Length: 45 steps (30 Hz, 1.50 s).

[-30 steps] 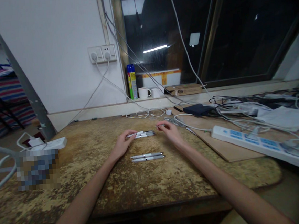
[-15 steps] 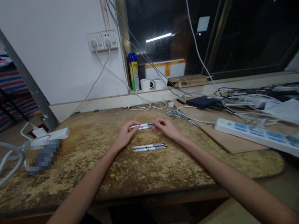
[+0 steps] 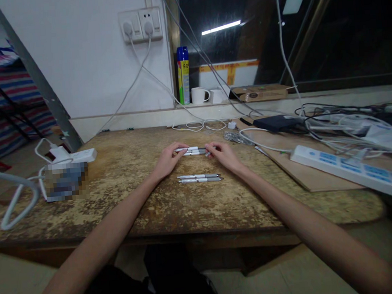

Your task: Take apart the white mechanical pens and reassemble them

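Observation:
White-and-grey pens point(image 3: 192, 151) lie sideways, close together, between my two hands at the middle of the worn wooden table point(image 3: 135, 201). My left hand point(image 3: 170, 161) is closed, thumb and fingers pinching the left end of a pen. At the grey right end, my right hand point(image 3: 223, 156) is closed too, its fingertips pinched on a pen. The fingers hide both ends, so how many pens are gripped is unclear. Nearer to me, two more pens point(image 3: 200, 179) rest side by side on the tabletop, their grey ends to the right, touched by neither hand.
A white power strip point(image 3: 340, 167) and tangled cables lie at the right, by a brown board point(image 3: 307, 179). At left are a smaller power strip point(image 3: 83, 156) and a blurred-out object point(image 3: 66, 182). A spray can point(image 3: 183, 75) and a mug point(image 3: 198, 95) stand on the sill.
The camera view has tilted down and swung slightly left, so everything appears higher and farther right. Both hands stay at the pens; more of the grey right end shows between them.

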Each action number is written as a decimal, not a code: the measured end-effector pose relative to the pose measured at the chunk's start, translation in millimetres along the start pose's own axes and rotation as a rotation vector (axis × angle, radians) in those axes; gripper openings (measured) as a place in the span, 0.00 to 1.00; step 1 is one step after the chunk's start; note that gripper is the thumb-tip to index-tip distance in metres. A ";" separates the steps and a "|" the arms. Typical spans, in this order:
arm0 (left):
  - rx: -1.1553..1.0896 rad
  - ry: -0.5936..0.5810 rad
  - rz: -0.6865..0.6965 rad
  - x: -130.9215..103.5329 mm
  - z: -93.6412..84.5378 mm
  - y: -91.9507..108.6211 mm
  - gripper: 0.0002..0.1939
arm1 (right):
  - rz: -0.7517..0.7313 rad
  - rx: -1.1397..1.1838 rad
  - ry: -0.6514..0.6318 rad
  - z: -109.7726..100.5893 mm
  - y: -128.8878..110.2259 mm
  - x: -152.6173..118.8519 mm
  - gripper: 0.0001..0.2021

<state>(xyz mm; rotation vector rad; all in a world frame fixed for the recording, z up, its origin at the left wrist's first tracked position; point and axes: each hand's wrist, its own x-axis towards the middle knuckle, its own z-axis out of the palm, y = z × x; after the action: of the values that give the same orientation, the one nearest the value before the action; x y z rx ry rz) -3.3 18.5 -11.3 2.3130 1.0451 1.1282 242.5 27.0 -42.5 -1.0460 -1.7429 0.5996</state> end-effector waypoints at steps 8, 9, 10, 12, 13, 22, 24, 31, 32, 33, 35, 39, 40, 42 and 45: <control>0.006 -0.002 -0.017 2.5 3.1 -2.6 0.16 | 0.004 0.018 0.001 -1.5 -3.2 -0.4 0.24; 0.005 -0.001 -0.018 2.9 3.3 -2.8 0.16 | 0.006 0.026 0.003 -1.4 -2.9 -0.3 0.24; 0.005 0.000 -0.020 3.2 3.5 -3.1 0.16 | 0.004 0.031 0.003 -1.2 -2.6 -0.1 0.24; 0.008 -0.001 -0.028 3.7 3.4 -3.5 0.16 | 0.000 0.042 0.002 -0.8 -2.0 0.3 0.23; 0.010 -0.001 -0.029 3.9 3.2 -3.4 0.16 | 0.000 0.047 0.002 -0.6 -1.8 0.4 0.23; -0.016 -0.016 -0.037 2.7 0.1 -0.7 0.16 | 0.017 0.068 -0.032 1.4 0.7 -0.1 0.23; -0.028 -0.005 -0.032 2.4 0.1 -2.1 0.16 | 0.024 0.051 -0.038 2.2 0.9 -0.3 0.23; -0.049 0.002 -0.030 2.2 0.6 -6.8 0.16 | 0.048 0.066 -0.041 3.1 -3.3 -3.1 0.22; -0.055 0.001 -0.036 2.1 0.7 -6.9 0.16 | 0.048 0.060 -0.035 2.8 -4.0 -3.6 0.23; -0.059 -0.001 -0.043 1.8 0.8 -6.8 0.16 | 0.045 0.051 -0.028 2.5 -4.6 -4.1 0.23; -0.062 -0.007 -0.052 0.9 1.1 -6.5 0.16 | 0.038 0.037 -0.011 1.9 -5.2 -5.0 0.23; -0.076 -0.025 -0.056 -1.1 2.0 -5.5 0.17 | 0.025 0.034 -0.011 0.8 -5.0 -6.5 0.22; -0.080 -0.031 -0.060 -1.3 2.2 -5.2 0.17 | 0.025 0.038 -0.014 0.4 -5.1 -6.7 0.22; -0.086 -0.036 -0.065 -1.2 2.5 -4.6 0.17 | 0.019 0.048 -0.014 -0.3 -5.8 -7.1 0.22; -0.095 -0.030 -0.050 -0.9 2.4 -3.6 0.17 | 0.019 0.047 -0.015 -0.8 -7.4 -7.4 0.21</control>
<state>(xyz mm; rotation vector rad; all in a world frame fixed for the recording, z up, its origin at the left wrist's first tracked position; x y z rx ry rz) -3.4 20.1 -15.4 2.2108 1.0105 1.0968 241.5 16.8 -40.1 -1.0293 -1.7256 0.6587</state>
